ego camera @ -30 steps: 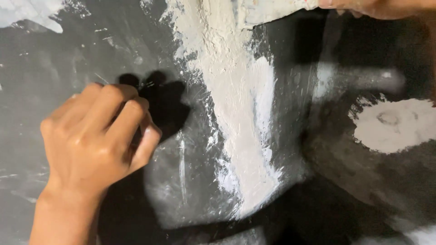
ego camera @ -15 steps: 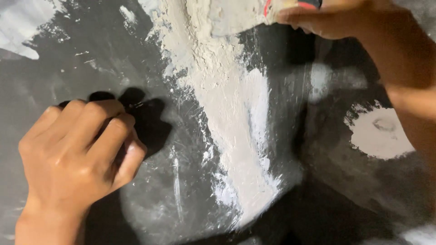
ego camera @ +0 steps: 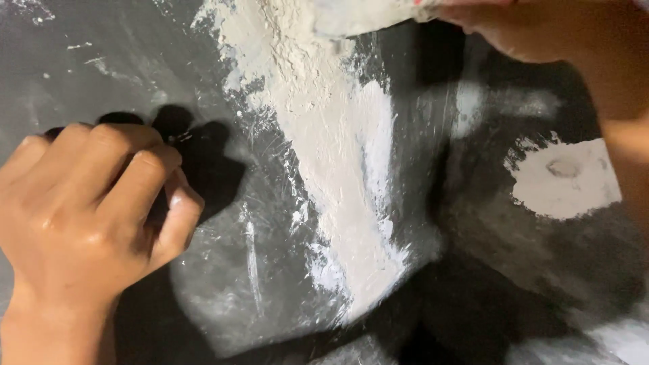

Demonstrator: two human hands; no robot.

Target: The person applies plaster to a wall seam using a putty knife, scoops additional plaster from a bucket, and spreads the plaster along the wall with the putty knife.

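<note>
Grey, dark and smooth, a wall surface (ego camera: 81, 74) fills the whole view, and you are working on it with both hands.

At the near left, your left hand (ego camera: 88, 216) is pressed against the grey surface. Its fingers (ego camera: 132, 172) are curled in tight, close to a fist, with the thumb folded along the side. Whether anything is held inside the curl cannot be told; nothing shows between the fingers. A black shadow of the hand falls just to its right.

Moving right, a broad streak of pale putty (ego camera: 324, 142) runs from the far top of the view down toward the near middle. It is thick and rough at the top and thins to scraped white smears lower down, ending in a point near the bottom centre.

At the far top, touching the upper end of that streak, sits the pale, putty-coated blade of a scraper (ego camera: 358, 17). Only its lower edge shows; the rest is cut off by the top of the view.

Your right hand (ego camera: 534, 30) is at the far right top, fingers wrapped closed around the scraper's handle end, with the forearm running down the right edge.

Below that arm, well apart from the streak, lies a round patch of dried putty (ego camera: 564, 179).
</note>
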